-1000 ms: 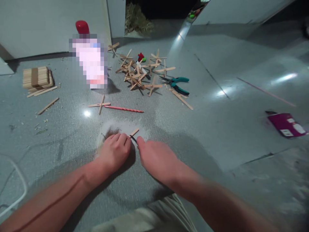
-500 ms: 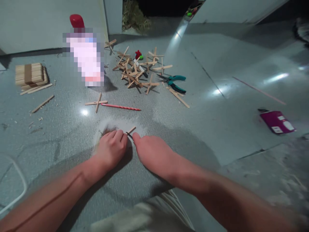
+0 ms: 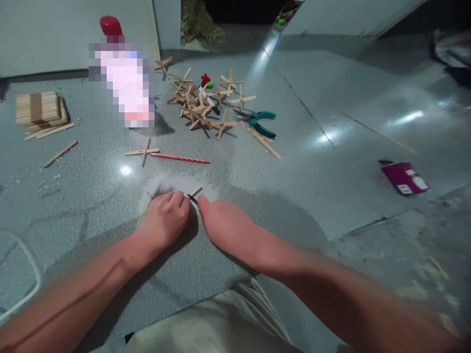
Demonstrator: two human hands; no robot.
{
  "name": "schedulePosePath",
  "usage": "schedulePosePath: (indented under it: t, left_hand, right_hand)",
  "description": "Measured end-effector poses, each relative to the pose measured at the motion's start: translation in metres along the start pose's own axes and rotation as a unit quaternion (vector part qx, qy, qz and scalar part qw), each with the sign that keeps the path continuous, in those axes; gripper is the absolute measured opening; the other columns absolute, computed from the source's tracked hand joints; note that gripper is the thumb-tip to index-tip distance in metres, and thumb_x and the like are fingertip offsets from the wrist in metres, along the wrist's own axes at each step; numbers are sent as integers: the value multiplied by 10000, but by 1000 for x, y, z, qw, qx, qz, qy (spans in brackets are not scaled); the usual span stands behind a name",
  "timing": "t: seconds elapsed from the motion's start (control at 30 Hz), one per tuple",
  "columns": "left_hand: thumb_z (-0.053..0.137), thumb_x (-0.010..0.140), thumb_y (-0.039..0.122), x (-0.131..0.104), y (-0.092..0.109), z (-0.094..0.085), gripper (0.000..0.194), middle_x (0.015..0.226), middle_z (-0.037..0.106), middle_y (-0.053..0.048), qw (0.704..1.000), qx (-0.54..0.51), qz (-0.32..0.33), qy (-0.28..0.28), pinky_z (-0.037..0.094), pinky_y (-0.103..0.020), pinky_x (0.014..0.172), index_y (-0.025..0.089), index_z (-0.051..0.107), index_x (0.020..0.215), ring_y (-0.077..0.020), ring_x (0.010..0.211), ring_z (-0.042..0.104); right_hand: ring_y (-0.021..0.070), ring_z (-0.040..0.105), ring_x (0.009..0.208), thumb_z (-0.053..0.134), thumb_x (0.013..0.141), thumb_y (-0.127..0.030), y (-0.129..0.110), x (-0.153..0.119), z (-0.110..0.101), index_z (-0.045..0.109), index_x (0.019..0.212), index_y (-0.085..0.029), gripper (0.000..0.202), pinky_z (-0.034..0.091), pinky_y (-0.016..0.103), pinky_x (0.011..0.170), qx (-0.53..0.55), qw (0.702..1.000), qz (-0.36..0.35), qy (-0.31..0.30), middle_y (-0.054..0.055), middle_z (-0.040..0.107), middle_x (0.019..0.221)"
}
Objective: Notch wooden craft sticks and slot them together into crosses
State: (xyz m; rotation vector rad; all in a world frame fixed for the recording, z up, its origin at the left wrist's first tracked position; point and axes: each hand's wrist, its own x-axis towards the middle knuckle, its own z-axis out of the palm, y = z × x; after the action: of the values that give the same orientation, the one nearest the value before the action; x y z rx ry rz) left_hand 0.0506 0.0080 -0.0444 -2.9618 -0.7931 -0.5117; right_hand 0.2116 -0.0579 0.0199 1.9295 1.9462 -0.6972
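Observation:
My left hand [image 3: 167, 215] is closed, pressing a wooden craft stick [image 3: 197, 191] down over a whitish, dusty patch [image 3: 211, 185] on the grey surface. Only the far end of the stick pokes out past the fingers. My right hand [image 3: 222, 220] is closed around a small dark, narrow blade [image 3: 192, 198], whose tip lies against or just by the stick. Its handle is hidden inside the fist. Beyond the hands lie two craft sticks joined in a cross [image 3: 143, 151] and a red pencil [image 3: 180, 158].
Several crossed sticks [image 3: 198, 110] are heaped at the back, beside teal-handled pliers [image 3: 263, 115]. A banded stack of sticks [image 3: 44, 108] lies at left, near a red-capped, blurred-out bottle [image 3: 110, 25]. A purple packet [image 3: 406, 177] is at right; a white cable or tube [image 3: 35, 267] curves at left.
The whole view has shifted slightly, so the objects appear further left and a little higher. Both hands keep nearly the same pose on the stick and blade.

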Motion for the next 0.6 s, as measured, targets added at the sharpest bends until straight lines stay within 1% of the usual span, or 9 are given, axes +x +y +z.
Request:
schedulePosePath:
  t: [0.07, 0.13, 0.27, 0.37, 0.43, 0.5, 0.6]
  left_hand:
    - [527, 901, -19, 0, 0, 1, 288, 695, 614, -64, 1000, 1, -3, -3, 394, -328, 565, 167, 676, 739, -202, 635, 568]
    - [531, 908, -7, 0, -1, 2, 286, 696, 620, -62, 1000, 3, -4, -7, 390, -331, 569, 171, 676, 737, -203, 635, 571]
    - [524, 876, -15, 0, -2, 5, 289, 690, 617, -62, 1000, 1, -6, -11, 386, -336, 576, 176, 677, 722, -204, 638, 569]
    - [529, 846, -18, -1, -3, 7, 278, 687, 622, -70, 1000, 0, -5, -10, 388, -339, 575, 172, 697, 732, -210, 642, 570]
    - [545, 847, -5, -1, -2, 7, 259, 694, 632, -78, 1000, 4, -6, -9, 395, -342, 577, 164, 711, 744, -215, 646, 575]
    - [553, 861, 6, 0, -2, 6, 252, 701, 642, -84, 1000, 9, -7, -7, 407, -341, 584, 158, 721, 752, -217, 650, 583]
    - [546, 873, -1, 1, -1, 5, 269, 698, 649, -84, 1000, 13, -1, -7, 418, -331, 591, 154, 733, 756, -216, 660, 604]
  right_hand:
    - [234, 813, 855, 335, 1063, -59, 0, 1, 5, 611, 1315, -120, 379, 542, 289, 673, 5, 1000, 6, 3, 140, 821, 969]
    - [239, 813, 858, 336, 1046, -40, -1, 2, 6, 609, 1323, -114, 396, 546, 295, 675, 4, 1000, 10, 3, 150, 820, 970]
    - [253, 810, 915, 433, 981, -13, -2, 5, -8, 644, 1296, -108, 391, 555, 299, 715, -5, 1000, -4, -7, 168, 815, 999]
    - [253, 806, 969, 467, 980, -24, -3, 6, -15, 661, 1286, -116, 374, 559, 298, 757, -9, 1000, -12, -10, 177, 811, 1071]
    - [263, 811, 953, 446, 998, -33, -4, 5, -11, 643, 1313, -103, 378, 562, 308, 750, -10, 1000, -2, -7, 177, 814, 1035]
    - [272, 816, 931, 399, 1019, -39, -5, 3, -1, 617, 1341, -94, 393, 566, 318, 738, -10, 1000, 13, 2, 175, 816, 991]
    - [282, 820, 927, 355, 1024, -29, -8, 1, 9, 601, 1362, -89, 422, 572, 328, 734, -13, 999, 25, 15, 180, 818, 981]
